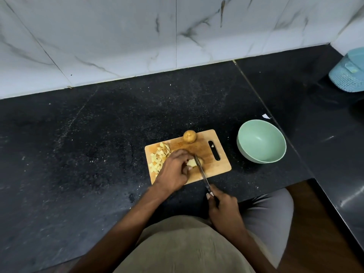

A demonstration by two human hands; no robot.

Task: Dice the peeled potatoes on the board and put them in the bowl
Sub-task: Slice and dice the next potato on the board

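Left hand [174,168] is curling its fingers over a potato piece [192,163] near the middle of the wooden cutting board [214,166], pinning it down. Cut face of the piece is showing pale just beside the fingertips.

Right hand [222,205] is gripping the knife [201,172] handle off the board's near edge, fingers wrapped tight around it. Blade is running diagonally up onto the board, tip end sitting in the potato piece right beside the left fingers. Can't tell how deep the cut is.

Diced potato [157,158] is lying in a loose pile along the board's left edge, some cubes partly hidden behind the left hand. A whole potato [189,136] is sitting at the board's far edge, well apart from the cutting.

Board's handle slot is facing the right edge. Green bowl [261,141] is sitting on the black countertop [98,125] just beside the board's right side, not touching it, nothing visible inside.

A blue ribbed container [348,71] is sitting at the countertop's far right corner, cut off by the frame. A small white scrap [265,116] is lying on the countertop behind the bowl.
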